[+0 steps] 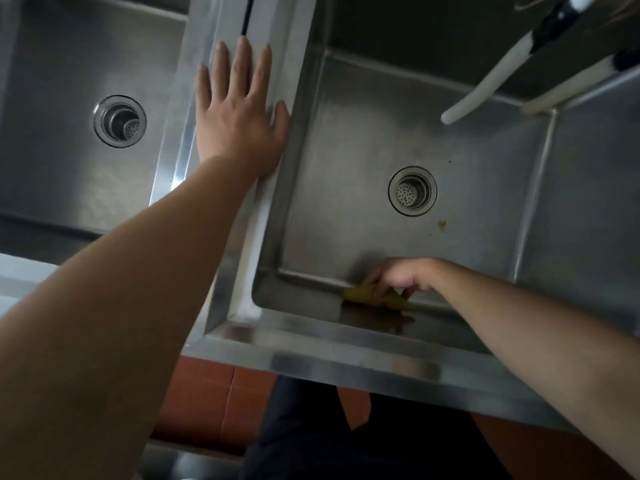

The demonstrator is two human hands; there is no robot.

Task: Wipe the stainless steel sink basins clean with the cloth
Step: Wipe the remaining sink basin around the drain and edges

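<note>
Left hand lies flat, fingers straight and spread, on the steel divider between the basins, likely bracing the lean into the sink. Right hand is down in the right basin, fingers curled narrow around a yellowish cloth, pressing it into the near seam where floor meets wall. Small yellow speck sits near the drain. Left basin not being worked.

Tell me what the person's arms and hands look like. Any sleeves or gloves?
No gloves and no sleeves in view. The left hand and right hand are bare, and both forearms are bare as far as the picture shows. No rings, watch or bracelets show. Short fingernails show on the left hand.
</note>
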